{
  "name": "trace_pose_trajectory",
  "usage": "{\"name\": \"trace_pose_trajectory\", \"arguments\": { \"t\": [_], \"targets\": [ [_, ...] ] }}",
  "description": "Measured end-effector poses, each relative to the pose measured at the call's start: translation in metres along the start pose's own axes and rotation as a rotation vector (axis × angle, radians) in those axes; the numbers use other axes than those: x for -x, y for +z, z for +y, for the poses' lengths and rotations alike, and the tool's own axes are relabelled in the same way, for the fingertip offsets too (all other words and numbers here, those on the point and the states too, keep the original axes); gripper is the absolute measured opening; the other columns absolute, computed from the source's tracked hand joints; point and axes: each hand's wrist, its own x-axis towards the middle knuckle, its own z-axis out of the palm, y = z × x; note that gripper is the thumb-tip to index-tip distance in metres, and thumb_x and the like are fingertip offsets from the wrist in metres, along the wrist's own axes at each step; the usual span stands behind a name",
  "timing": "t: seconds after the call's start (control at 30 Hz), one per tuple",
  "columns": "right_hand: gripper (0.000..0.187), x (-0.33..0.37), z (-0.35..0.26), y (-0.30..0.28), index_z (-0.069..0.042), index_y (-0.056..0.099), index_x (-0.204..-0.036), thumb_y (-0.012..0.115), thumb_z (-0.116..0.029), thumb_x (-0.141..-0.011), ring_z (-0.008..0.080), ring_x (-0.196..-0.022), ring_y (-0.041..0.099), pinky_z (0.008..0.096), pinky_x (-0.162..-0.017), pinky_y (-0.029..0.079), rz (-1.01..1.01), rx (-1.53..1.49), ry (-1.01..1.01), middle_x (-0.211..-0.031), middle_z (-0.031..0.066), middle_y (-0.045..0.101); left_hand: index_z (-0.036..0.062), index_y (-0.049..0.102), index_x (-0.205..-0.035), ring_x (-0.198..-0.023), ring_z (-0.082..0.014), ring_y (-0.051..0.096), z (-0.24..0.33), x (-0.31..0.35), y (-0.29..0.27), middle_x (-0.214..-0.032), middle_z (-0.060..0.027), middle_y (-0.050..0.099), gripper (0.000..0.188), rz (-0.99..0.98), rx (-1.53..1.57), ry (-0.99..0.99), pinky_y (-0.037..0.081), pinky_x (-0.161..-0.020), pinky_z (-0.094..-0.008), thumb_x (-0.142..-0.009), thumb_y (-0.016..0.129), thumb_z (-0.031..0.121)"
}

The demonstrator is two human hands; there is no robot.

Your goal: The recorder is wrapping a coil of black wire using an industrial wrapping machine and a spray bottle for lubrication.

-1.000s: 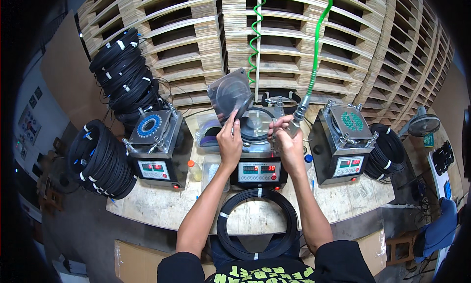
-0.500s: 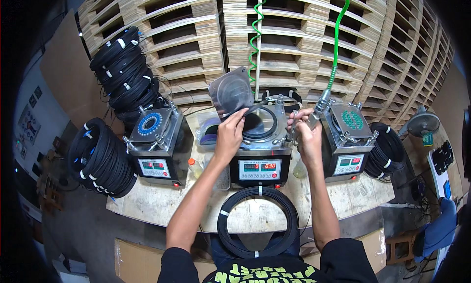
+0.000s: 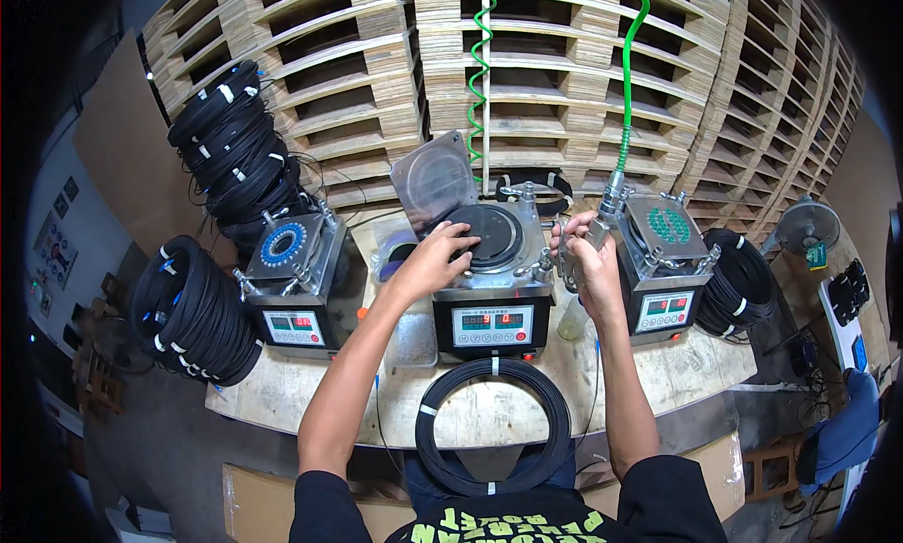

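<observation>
Black disc (image 3: 494,242) in the middle machine (image 3: 493,325), left hand (image 3: 433,265) on it.
Left hand spread over the disc's near-left rim; cannot tell whether it grips. Right hand (image 3: 590,265) clenched round a metal air gun (image 3: 599,230), green hose (image 3: 627,91) rising from it, just right of the machine. Grey plate (image 3: 428,179) tilted behind the left hand. Black coil (image 3: 426,439) in front, overhanging the bench (image 3: 329,383) edge.

From here, the black disc (image 3: 499,237) lies open from above; the tilted plate (image 3: 435,178) blocks its back left; the left hand (image 3: 435,263) fills its near left; metal posts (image 3: 528,200) edge its right.
</observation>
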Motion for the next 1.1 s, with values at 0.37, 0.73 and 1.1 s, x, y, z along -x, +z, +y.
{"name": "trace_pose_trajectory", "arguments": {
  "t": [0.37,0.73,1.1],
  "targets": [
    [0.017,0.002,0.002,0.002,-0.006,0.052,-0.103,0.051,-0.002,-0.086,0.0147,-0.086,0.061,0.0311,-0.078,0.054,-0.08,-0.085,0.133,-0.098,0.0088,0.061,0.0031,0.069,-0.116,-0.117,-0.0345,0.058,0.002,-0.008,0.007,-0.123,-0.017,0.061,0.029,0.123,0.01,0.118,0.044,-0.104,-0.0385,-0.09,0.065,0.015],
    [0.042,-0.027,0.007,-0.005,-0.006,0.042,-0.128,0.052,-0.005,-0.087,0.0197,-0.092,0.064,0.0339,-0.083,0.054,-0.188,-0.131,0.149,-0.105,0.0143,0.064,0.0001,0.07,-0.082,-0.098,-0.0322,0.054,0.01,-0.004,0.028,-0.096,-0.0169,0.056,0.034,0.65,0.12,-0.069,0.04,-0.092,-0.0426,-0.099,0.053,0.024],
    [0.021,-0.198,0.024,-0.016,0.002,0.066,-0.102,0.066,-0.017,-0.091,0.0114,-0.078,0.065,0.0275,-0.072,0.052,-0.362,0.36,-0.051,-0.093,0.0072,0.072,0.0016,0.049,-0.14,-0.138,-0.0363,0.038,-0.005,-0.01,0.059,-0.149,-0.0251,0.036,0.052,1.009,0.493,-0.442,0.027,-0.114,-0.0395,-0.089,0.054,0.007]
  ]
}}
